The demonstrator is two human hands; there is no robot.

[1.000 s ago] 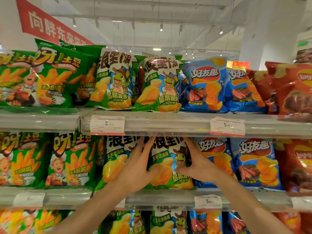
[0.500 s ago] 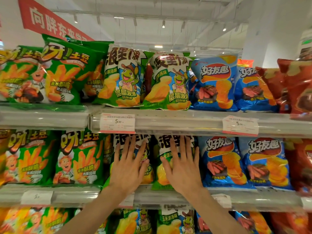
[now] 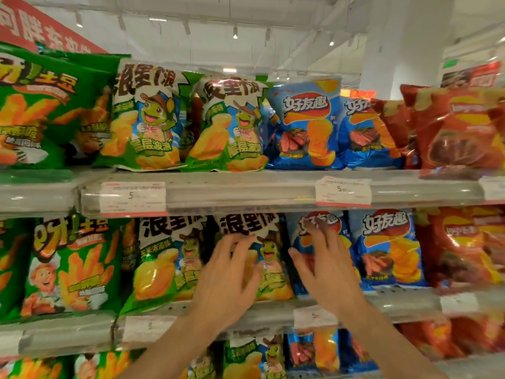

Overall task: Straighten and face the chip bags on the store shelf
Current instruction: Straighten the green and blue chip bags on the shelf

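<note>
On the middle shelf (image 3: 410, 305) stand chip bags in a row, fronts facing out. My left hand (image 3: 226, 280) lies flat with spread fingers on a green and white frog bag (image 3: 270, 258), holding nothing. My right hand (image 3: 325, 266) is open over the lower left of a blue bag (image 3: 319, 228) beside it, fingers apart. Whether it touches the bag I cannot tell. Another frog bag (image 3: 164, 263) stands left of my left hand, and a second blue bag (image 3: 388, 247) stands right of my right hand. Both forearms reach up from below.
Green fry bags (image 3: 71, 263) fill the left, red bags (image 3: 461, 247) the right. The upper shelf (image 3: 246, 190) carries the same brands and price tags (image 3: 343, 191). A lower shelf holds more bags. A white pillar (image 3: 404, 42) and a red banner (image 3: 35, 28) rise behind.
Both hands have shifted to the right: the left from the left frog bag to the right one, the right from the frog bag to the blue bag. The view also moved.
</note>
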